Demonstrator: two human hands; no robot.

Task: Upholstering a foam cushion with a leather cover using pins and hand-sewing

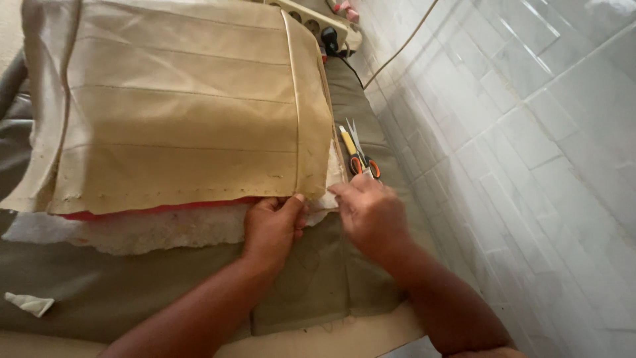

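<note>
Tan stitched fabric cushion cover (179, 106) lying over white padding (146, 229) on the olive-draped tabletop (132, 292). Left hand (271, 229) pinching its lower seam edge, right hand (370, 211) curled, fingers' grip unclear. Could snag: orange-handled scissors (361, 159) just beyond.

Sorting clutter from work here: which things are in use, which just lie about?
In use: tan cover, white padding, left hand, right hand.
Lying about: scissors, yellow knife, power strip, white scrap.
</note>
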